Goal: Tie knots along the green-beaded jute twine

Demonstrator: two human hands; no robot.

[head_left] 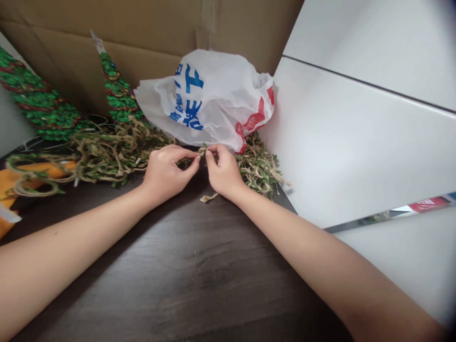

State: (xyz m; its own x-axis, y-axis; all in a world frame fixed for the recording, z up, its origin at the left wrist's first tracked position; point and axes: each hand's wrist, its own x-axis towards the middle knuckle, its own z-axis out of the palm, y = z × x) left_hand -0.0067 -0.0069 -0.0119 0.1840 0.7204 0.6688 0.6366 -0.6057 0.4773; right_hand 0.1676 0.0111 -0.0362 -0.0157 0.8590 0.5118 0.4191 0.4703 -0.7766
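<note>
My left hand [167,170] and my right hand [221,170] meet over a dark wooden table [185,266], fingers pinched together on a strand of jute twine with small green leaves [201,152]. The strand runs from a tangled heap of the same leafy twine [107,152] that spreads left and also right behind my right hand. A short loose end of twine [208,197] lies on the table below my right wrist.
A crumpled white plastic bag [213,99] with blue and red print sits just behind the hands. Two green glitter cone trees [119,90] stand at the left before a cardboard box wall [149,33]. White panels [356,142] close the right side. An orange object [10,190] lies far left.
</note>
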